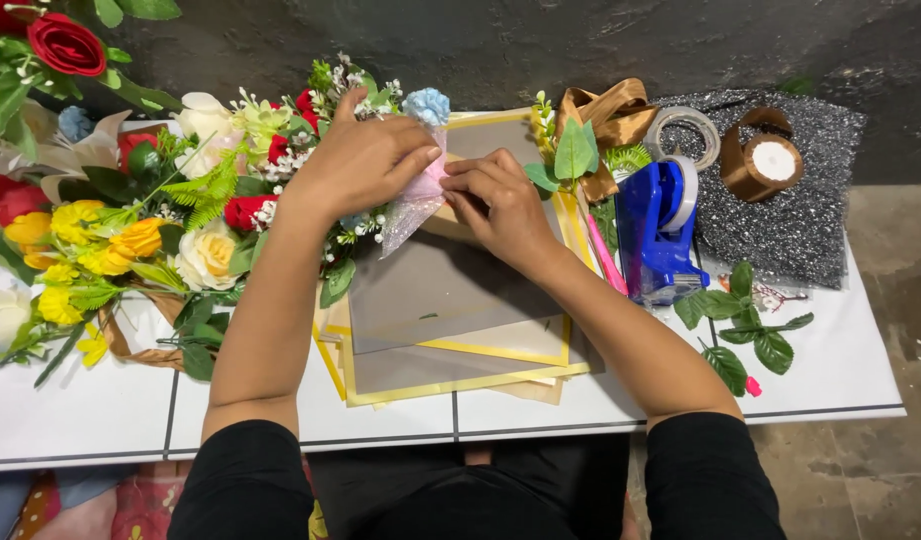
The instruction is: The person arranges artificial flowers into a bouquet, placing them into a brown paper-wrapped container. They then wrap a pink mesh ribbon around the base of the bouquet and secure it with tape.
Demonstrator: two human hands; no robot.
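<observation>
Over the stacked yellow-edged sheets [450, 340], both hands meet on a small pink-wrapped blue flower [425, 105]. Left hand [365, 160] clamps the wrapper's upper part, steadying it; right hand [500, 205] pinches the lower side (apparently keeping the wrap tight). Blue tape dispenser [655, 235] stands just right.

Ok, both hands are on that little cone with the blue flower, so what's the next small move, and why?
Probably press the loose edge flat with the right hand while the left hand steadies the top. The clear pink cone with the blue flower is pinched between both hands above the stacked sheets, and it looks only partly closed.
</observation>
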